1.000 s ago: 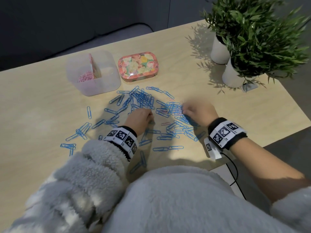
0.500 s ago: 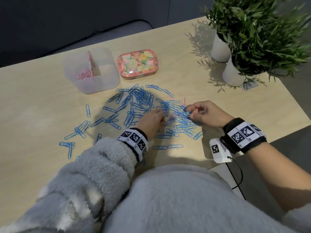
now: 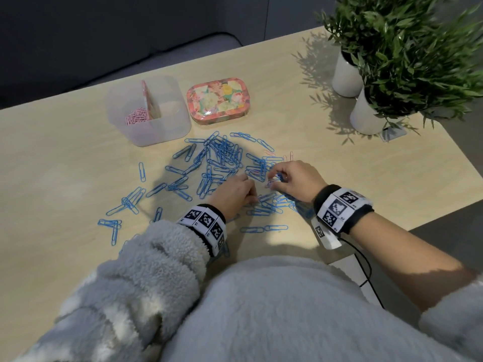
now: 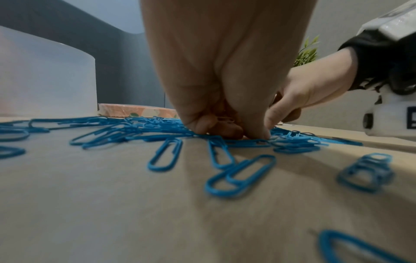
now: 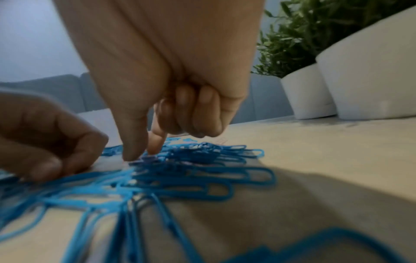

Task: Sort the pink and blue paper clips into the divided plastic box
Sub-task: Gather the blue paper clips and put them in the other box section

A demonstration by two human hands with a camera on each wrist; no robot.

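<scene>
You are pinching into the tangled blue wire paper clips (image 3: 222, 163) with both hands' fingers curled together; linked blue ones are likely riding along with any pink clip

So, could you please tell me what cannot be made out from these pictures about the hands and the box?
- Left hand: head view shows only its back; in the left wrist view something pink sits under the curled fingers, a grip unclear.
- Right hand: right wrist view is blurred where thumb and forefinger meet the blue paper clips.
- Divided plastic box: the right compartment's contents are veiled by its cloudy wall.
</scene>
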